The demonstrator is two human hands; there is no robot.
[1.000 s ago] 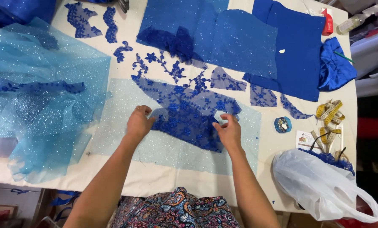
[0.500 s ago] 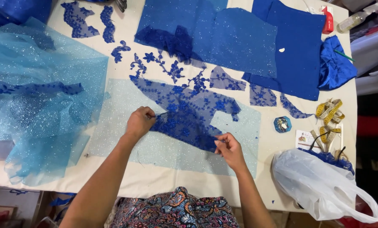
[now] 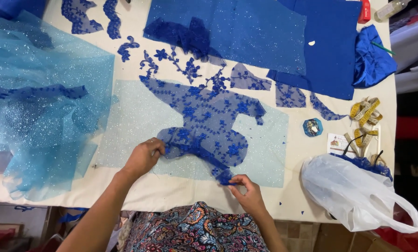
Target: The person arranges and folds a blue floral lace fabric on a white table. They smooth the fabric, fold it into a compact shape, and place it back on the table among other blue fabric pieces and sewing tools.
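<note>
A dark blue floral lace piece (image 3: 209, 123) lies spread on a pale blue glittery rectangle of fabric (image 3: 125, 121) on the white table. My left hand (image 3: 143, 156) pinches the lace's near left edge. My right hand (image 3: 246, 189) pinches the lace's near bottom corner, close to the table's front edge. Both hands grip the same lace piece, which is bunched and folded along the near side between them.
Light blue glitter tulle (image 3: 41, 102) covers the left. Large blue fabric pieces (image 3: 255, 32) and lace scraps (image 3: 290, 95) lie at the back. A yellow tape measure (image 3: 365, 112), a small pin box (image 3: 313, 127) and a white plastic bag (image 3: 353, 191) sit at the right.
Both hands have pulled back toward the table's front edge, dragging the lace's near edge with them. The right hand dropped from the lace's middle to its bottom corner.
</note>
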